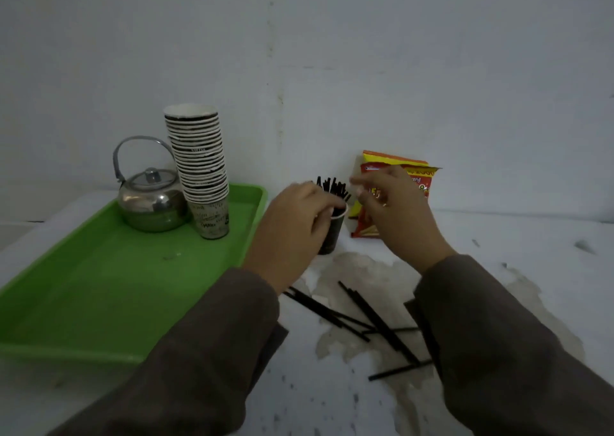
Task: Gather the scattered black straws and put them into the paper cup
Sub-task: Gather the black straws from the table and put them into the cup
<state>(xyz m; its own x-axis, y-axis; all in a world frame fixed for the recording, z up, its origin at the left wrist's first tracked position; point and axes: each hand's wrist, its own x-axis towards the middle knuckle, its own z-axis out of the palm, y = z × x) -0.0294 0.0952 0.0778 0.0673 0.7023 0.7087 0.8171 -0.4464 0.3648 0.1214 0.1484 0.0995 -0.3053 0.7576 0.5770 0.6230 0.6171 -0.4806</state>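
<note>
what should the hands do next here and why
Probably bring the right hand down to the loose black straws lying on the table and pick some up. It looks empty beside the paper cup, which the left hand grips and which already holds a bundle of straws.

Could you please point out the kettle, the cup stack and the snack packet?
kettle [151, 208]: head view, on its steel body.
cup stack [199, 160]: head view, on the stacked rims.
snack packet [365, 228]: head view, on its lower left corner.
</note>
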